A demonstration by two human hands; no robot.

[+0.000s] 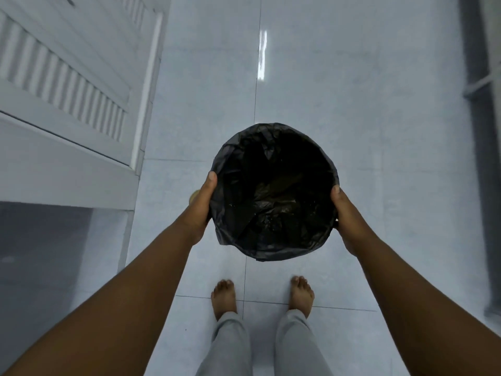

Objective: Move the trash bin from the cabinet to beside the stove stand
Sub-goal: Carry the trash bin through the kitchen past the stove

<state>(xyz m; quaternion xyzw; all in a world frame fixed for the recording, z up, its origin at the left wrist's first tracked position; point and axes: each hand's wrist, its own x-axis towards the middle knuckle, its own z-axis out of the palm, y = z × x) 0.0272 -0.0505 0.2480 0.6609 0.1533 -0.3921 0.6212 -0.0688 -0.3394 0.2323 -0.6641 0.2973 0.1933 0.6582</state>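
A round trash bin (pixel 273 191) lined with a crumpled black plastic bag is seen from above, its mouth open and upright. I hold it out in front of me above the tiled floor. My left hand (pixel 199 210) grips its left side with the thumb on the rim. My right hand (pixel 345 218) grips its right side the same way. The bin's outer wall is mostly hidden by the liner. No stove stand shows in this view.
A white cabinet (pixel 67 109) with louvred panels fills the left side, its lower corner close to my left forearm. Pale glossy floor tiles (pixel 352 104) stretch ahead. A dark vertical frame (pixel 482 158) runs along the right edge. My bare feet (pixel 225 297) stand below the bin.
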